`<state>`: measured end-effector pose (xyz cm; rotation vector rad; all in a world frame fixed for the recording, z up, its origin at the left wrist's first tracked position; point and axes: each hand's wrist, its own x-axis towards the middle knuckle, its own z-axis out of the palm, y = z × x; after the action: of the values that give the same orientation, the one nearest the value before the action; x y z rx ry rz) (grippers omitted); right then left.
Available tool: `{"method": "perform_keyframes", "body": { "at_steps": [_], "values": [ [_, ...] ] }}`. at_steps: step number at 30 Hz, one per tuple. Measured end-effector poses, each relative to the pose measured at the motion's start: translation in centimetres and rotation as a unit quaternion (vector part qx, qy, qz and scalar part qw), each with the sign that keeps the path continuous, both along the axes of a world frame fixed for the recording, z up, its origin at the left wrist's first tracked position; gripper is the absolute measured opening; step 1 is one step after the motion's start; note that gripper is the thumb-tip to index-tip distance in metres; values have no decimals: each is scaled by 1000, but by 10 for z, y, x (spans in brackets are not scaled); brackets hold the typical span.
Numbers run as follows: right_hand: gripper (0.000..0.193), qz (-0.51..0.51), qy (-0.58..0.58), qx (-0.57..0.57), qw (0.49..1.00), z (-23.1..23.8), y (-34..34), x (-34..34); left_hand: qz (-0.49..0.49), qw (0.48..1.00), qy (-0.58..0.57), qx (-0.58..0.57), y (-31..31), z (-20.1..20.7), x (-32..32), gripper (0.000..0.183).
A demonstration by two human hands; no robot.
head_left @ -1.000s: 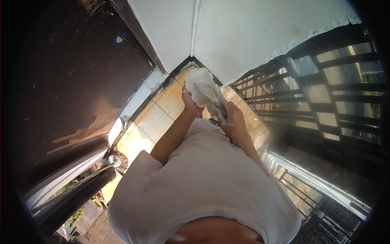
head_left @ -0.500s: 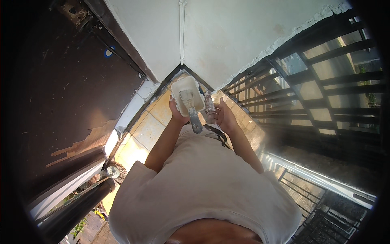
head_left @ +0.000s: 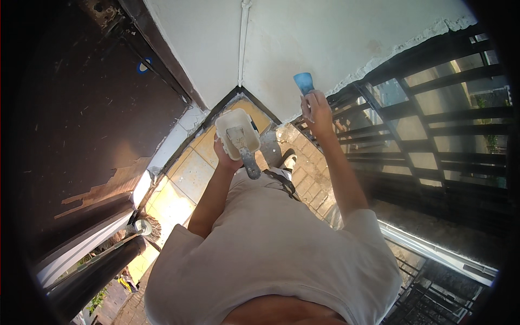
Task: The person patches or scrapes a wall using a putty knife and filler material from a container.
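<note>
My left hand (head_left: 226, 156) is wrapped round the side of a small white plastic tub (head_left: 222, 131), held in front of my body. A putty knife with a grey, smeared handle (head_left: 250, 166) rests in the tub, its blade inside and its handle over the near rim. Pale residue coats the tub's inside. My right hand (head_left: 318, 112) is raised to the right, closed on a blue scraper (head_left: 304, 82) whose wide blade points up toward the white wall (head_left: 325, 38). Whether the blade touches the wall I cannot tell.
A thin white pipe (head_left: 243, 43) runs down the wall corner. To the left stands a dark, peeling door (head_left: 103, 135); to the right, a black slatted gate (head_left: 422, 119). Yellow tiles (head_left: 184, 174) and brick paving (head_left: 311, 181) lie below. A mop-like bundle (head_left: 153, 227) sits at lower left.
My right hand has moved up and right, away from the tub, and now shows the blue scraper. My left hand and the tub have shifted slightly left.
</note>
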<state>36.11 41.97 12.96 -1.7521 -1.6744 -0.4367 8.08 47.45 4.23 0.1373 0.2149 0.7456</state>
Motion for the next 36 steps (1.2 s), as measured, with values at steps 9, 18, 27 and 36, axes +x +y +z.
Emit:
{"method": "perform_keyframes", "body": {
  "at_steps": [9, 18, 27, 36],
  "values": [
    [21, -157, -217, -196, 943, 30, 98, 32, 59, 992, 80, -74, -8, -20, -12, 63],
    [23, -162, -222, -269, 923, 6, 123, 31, 94, 984, 95, -114, -15, -19, -23, 60],
    [20, -148, -189, -379, 894, -82, 103, 41, 105, 982, 45, -148, -9, -50, -24, 61],
    [24, -155, -189, -285, 927, -61, 122, 46, 92, 981, 64, -160, -10, -45, -18, 60]
  ]
}}
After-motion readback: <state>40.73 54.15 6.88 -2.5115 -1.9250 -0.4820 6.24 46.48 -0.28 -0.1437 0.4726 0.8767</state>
